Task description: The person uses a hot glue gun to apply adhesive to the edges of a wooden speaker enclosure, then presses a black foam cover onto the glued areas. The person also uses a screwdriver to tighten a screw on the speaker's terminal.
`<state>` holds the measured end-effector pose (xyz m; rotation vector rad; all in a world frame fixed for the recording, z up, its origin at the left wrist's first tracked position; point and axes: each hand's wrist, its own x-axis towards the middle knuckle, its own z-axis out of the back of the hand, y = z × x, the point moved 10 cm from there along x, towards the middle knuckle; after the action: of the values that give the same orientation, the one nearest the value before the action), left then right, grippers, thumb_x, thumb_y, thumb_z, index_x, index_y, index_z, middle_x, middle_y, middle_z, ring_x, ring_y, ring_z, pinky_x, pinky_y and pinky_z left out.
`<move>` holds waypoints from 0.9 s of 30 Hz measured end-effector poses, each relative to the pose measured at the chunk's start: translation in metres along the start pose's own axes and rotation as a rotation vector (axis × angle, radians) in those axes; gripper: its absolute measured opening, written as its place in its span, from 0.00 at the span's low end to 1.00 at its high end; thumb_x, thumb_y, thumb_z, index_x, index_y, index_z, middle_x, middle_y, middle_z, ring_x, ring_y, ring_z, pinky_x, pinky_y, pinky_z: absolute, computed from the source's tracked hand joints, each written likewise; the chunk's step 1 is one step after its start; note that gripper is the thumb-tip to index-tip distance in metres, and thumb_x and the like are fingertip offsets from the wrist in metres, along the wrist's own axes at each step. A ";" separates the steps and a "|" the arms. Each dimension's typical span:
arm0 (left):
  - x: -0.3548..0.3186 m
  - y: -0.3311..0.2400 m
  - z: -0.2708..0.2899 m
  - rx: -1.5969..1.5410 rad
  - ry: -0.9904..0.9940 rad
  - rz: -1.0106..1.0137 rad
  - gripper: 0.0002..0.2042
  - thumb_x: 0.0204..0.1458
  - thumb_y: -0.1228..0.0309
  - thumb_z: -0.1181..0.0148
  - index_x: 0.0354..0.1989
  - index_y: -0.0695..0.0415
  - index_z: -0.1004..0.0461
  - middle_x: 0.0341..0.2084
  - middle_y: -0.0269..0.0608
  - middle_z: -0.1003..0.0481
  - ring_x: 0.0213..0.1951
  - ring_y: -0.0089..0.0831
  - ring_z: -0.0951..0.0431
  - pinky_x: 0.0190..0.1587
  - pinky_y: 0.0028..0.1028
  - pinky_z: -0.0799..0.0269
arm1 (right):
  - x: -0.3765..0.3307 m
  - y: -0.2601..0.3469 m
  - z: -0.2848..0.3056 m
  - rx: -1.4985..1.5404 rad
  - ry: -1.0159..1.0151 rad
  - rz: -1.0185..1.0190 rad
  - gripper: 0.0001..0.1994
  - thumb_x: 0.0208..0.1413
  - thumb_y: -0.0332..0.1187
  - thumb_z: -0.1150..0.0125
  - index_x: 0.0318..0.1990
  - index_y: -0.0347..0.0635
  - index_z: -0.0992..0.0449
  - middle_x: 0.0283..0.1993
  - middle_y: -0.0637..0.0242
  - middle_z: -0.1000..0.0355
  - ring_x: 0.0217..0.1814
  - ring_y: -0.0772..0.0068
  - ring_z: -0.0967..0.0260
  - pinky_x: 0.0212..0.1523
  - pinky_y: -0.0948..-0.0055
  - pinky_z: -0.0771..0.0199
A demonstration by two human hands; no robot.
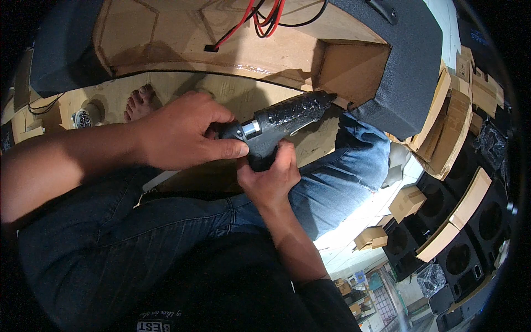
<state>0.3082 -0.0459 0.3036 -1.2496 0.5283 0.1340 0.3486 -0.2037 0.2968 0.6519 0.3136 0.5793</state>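
A black hot glue gun (pixel 282 119), spotted with shiny glue, is held in front of me with its nozzle pointing right and slightly up. My right hand (pixel 271 176) wraps around its handle from below. At the rear end, my left hand (pixel 185 133) closes around the back of the gun, thumb pressed against the body. Whether a glue stick is inside the left fingers is hidden. Just beyond the gun lies an open wooden speaker cabinet (pixel 437 55) with a rough black coating. A shiny strip of glue (pixel 251 69) runs along its inner edge.
Red and black wires (pixel 269 19) hang within the cabinet, above a small dark slot. A bare foot (pixel 141 102) and a small round container (pixel 83 119) are at left. Cardboard pieces (pixel 451 124) and several black speaker boxes (pixel 459 257) crowd the right side.
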 end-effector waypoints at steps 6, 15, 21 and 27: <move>0.002 -0.001 -0.002 -0.018 0.084 0.063 0.22 0.58 0.53 0.35 0.36 0.65 0.21 0.21 0.46 0.25 0.25 0.35 0.22 0.30 0.36 0.30 | 0.002 0.007 0.010 -0.035 -0.074 0.019 0.27 0.38 0.34 0.22 0.46 0.35 0.28 0.37 0.53 0.26 0.37 0.47 0.21 0.37 0.60 0.21; -0.003 -0.003 -0.003 -0.073 0.111 0.114 0.22 0.58 0.52 0.35 0.38 0.65 0.21 0.23 0.47 0.24 0.26 0.36 0.22 0.31 0.36 0.29 | 0.001 0.014 0.014 -0.022 -0.097 0.091 0.26 0.39 0.34 0.22 0.44 0.33 0.29 0.35 0.55 0.26 0.33 0.52 0.22 0.33 0.64 0.22; -0.005 -0.005 -0.003 -0.076 0.111 0.117 0.22 0.58 0.53 0.34 0.39 0.66 0.21 0.24 0.46 0.24 0.27 0.36 0.22 0.31 0.36 0.29 | 0.000 0.015 0.018 0.019 -0.113 0.103 0.24 0.40 0.32 0.23 0.43 0.33 0.28 0.34 0.56 0.26 0.32 0.55 0.22 0.34 0.65 0.22; -0.007 -0.008 -0.002 -0.081 0.108 0.123 0.22 0.57 0.54 0.34 0.40 0.66 0.21 0.25 0.46 0.24 0.28 0.36 0.22 0.32 0.35 0.29 | -0.003 0.017 0.017 0.014 -0.096 0.115 0.30 0.35 0.31 0.23 0.49 0.36 0.31 0.38 0.53 0.29 0.34 0.47 0.23 0.33 0.57 0.21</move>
<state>0.3047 -0.0487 0.3132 -1.3085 0.6996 0.1937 0.3474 -0.2029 0.3211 0.7127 0.1914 0.6539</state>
